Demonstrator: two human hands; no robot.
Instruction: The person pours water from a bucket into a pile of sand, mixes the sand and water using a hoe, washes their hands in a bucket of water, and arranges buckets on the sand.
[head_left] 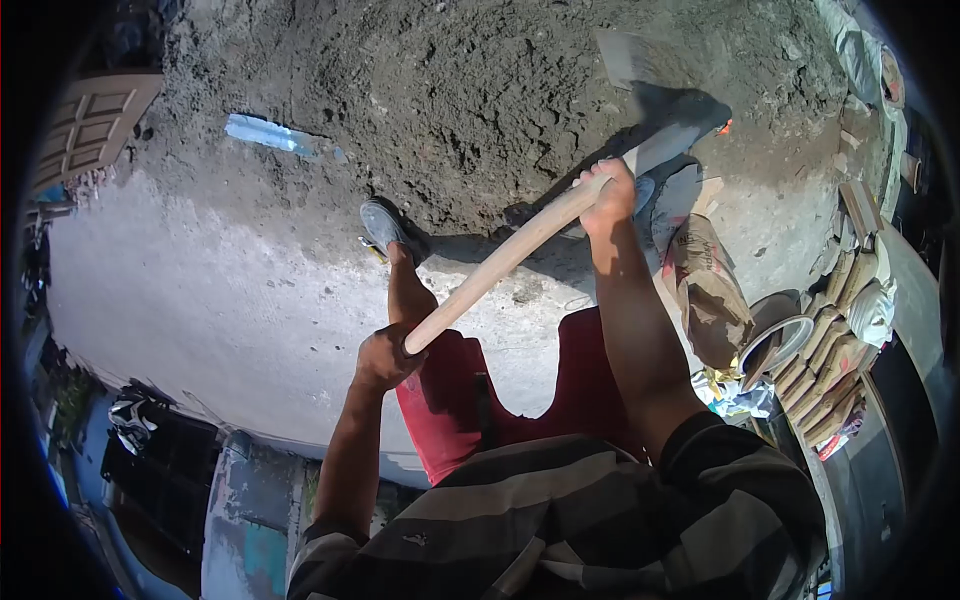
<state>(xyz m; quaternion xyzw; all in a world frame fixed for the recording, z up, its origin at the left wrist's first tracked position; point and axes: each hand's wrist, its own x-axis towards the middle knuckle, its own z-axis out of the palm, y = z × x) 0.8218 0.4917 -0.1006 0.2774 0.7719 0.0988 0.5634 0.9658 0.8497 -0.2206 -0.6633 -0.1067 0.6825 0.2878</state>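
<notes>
A shovel with a pale wooden handle (510,262) slants across my body, from lower left to upper right. My left hand (388,358) is wrapped round the handle's end, above my left thigh. Farther up, close to the blade, my right hand (608,198) grips the same handle. The grey metal blade (668,146) lies beyond my right hand, near the right part of a wide heap of wet grey mortar mix (460,110). Whether the blade's edge touches the ground I cannot tell.
A crumpled paper cement sack (712,290) and a bucket (778,345) stand at my right, with stacked filled sacks (825,370) beyond. A bluish strip (265,133) lies on the heap's left side. A wooden panelled door (95,130) is at far left. Pale concrete floor (230,290) lies underfoot.
</notes>
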